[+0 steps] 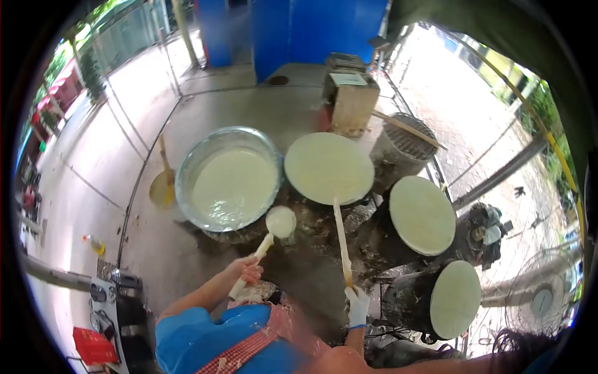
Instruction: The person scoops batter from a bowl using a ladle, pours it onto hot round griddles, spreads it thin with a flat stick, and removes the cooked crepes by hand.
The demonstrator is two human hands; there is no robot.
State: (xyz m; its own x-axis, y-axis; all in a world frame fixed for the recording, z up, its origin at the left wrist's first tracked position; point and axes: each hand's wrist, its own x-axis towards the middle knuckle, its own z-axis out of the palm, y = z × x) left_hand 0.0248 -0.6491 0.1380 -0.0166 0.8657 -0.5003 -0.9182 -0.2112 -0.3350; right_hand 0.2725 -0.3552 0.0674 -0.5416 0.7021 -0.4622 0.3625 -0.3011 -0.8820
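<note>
My bare left hand (246, 270) is closed around the pale handle of a ladle (281, 222). The ladle's round bowl looks full of whitish batter and hangs just outside the large metal basin (185, 202), which holds more of the batter (233, 187). In a white glove, my right hand (357, 306) grips the lower end of a long wooden stick (342, 243). The stick's far end reaches the near edge of a round griddle (327, 165) covered with a pale layer; the shape of that end cannot be made out.
Two more pale-covered round griddles (422, 215) (456, 300) stand on the right. Behind them is a drum with a grated top (408, 138) and a stick across it. A wooden box (356, 106) stands at the back, a fan (541, 302) at the right.
</note>
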